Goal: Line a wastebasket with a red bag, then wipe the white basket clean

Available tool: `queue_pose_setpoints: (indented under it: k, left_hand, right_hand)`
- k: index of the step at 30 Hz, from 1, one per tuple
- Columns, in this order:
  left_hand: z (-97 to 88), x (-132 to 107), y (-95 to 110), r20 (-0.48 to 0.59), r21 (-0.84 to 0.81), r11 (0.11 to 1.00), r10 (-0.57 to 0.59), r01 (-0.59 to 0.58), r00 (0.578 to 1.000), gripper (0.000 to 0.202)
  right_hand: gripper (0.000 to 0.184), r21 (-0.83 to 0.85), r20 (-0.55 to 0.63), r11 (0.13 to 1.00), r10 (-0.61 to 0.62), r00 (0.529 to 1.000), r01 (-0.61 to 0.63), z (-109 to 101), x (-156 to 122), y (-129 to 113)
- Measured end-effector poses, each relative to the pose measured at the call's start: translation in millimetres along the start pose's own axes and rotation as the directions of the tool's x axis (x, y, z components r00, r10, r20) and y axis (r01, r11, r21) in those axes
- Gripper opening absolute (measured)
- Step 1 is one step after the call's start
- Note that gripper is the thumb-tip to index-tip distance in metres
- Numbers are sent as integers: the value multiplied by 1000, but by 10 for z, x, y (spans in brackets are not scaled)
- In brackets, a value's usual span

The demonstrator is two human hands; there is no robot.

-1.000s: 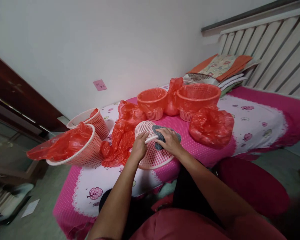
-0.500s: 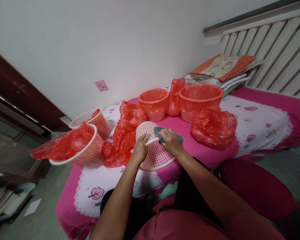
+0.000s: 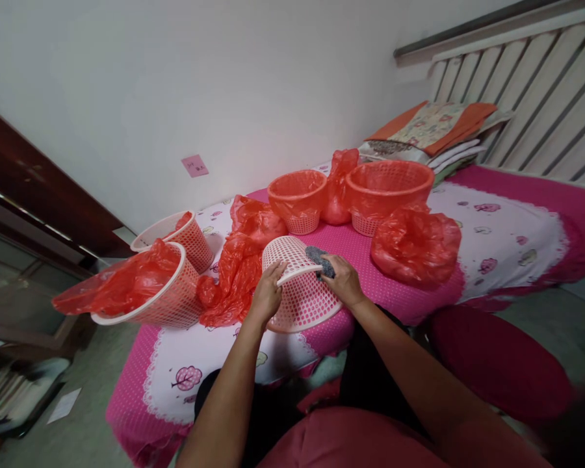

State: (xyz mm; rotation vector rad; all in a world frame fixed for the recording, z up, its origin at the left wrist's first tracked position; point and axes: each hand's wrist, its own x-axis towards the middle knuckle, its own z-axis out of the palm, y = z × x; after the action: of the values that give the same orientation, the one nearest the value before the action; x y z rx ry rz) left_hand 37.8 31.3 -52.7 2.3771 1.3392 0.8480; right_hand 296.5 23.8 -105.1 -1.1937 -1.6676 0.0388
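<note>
Farthest left I saw a tilted pale pink perforated plastic basket (image 3: 168,302) with crumpled red plastic bag (image 3: 121,286) spilling out of it, and a second basket of the same kind (image 3: 185,235) just behind it. Both sat on the bed with its pink and white patterned cover (image 3: 209,364). Next came a loose heap of red plastic film (image 3: 238,266) lying on the cover.

My left hand (image 3: 267,294) was closed around the white bar handle (image 3: 299,271) of the overturned pink-and-white latticed plastic basket (image 3: 299,296), fingers wrapped over it. That basket stood bottom-up at the near edge of the bed, just in front of me, touching the red film heap on its left side. My right hand (image 3: 344,281) was closed on a dark grey scouring cloth (image 3: 320,259), pressing it against the upper right wall of the basket.

Behind them stood two baskets lined with red bags, a small lined basket (image 3: 297,201) and a wide lined basket (image 3: 387,188), with a knotted red bag (image 3: 338,185) between them. To the right lay a puffed red bag (image 3: 414,244), and beyond it folded bedding (image 3: 429,133) stacked against a slatted headboard (image 3: 531,97).
</note>
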Motion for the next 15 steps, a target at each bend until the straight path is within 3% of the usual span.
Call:
queue_pose_setpoints:
  k: [8,15]
  left_hand:
    - [-50,-51,-14,11,-23,999,-25,25,1000,82]
    - [-43,-91,-93,-28,-53,998,-28,27,999,75]
  right_hand:
    - [36,97,-46,976,198,979,-193,65,-168,136]
    - [36,165,-51,914,383,922,-370,104,-298,151]
